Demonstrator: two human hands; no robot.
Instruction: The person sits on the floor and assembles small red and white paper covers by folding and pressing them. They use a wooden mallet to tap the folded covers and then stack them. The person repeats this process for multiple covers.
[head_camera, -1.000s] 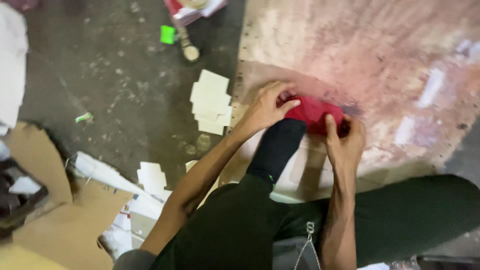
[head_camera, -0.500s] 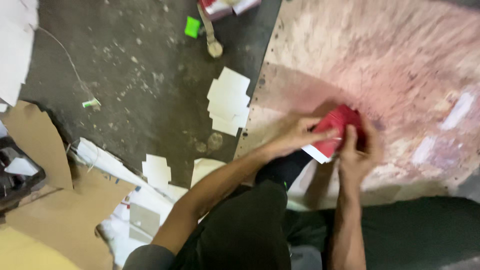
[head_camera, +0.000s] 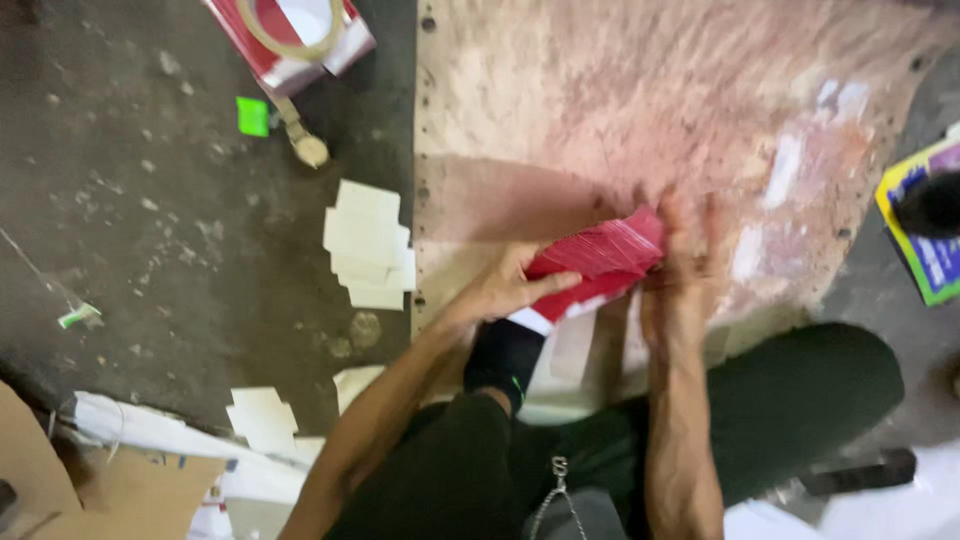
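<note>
My left hand (head_camera: 505, 288) and my right hand (head_camera: 681, 268) both grip a thick stack of red cards (head_camera: 598, 262) with white edges, held tilted just above a stained pinkish wooden board (head_camera: 600, 110). The left hand clasps the stack's lower left end. At the right end the right hand presses flat and looks blurred. I sit on the floor in dark trousers with my knees drawn up below the stack.
A pile of white cards (head_camera: 367, 245) lies on the dark concrete floor left of the board. A red and white box (head_camera: 290, 35), a green scrap (head_camera: 252, 116), loose white cards (head_camera: 262, 418), brown cardboard (head_camera: 110, 490) and a yellow-edged printed sheet (head_camera: 925, 225) lie around.
The view has shifted, so the board and floor objects sit lower and left. Both hands stay on the red stack, which has tilted and spread between them.
</note>
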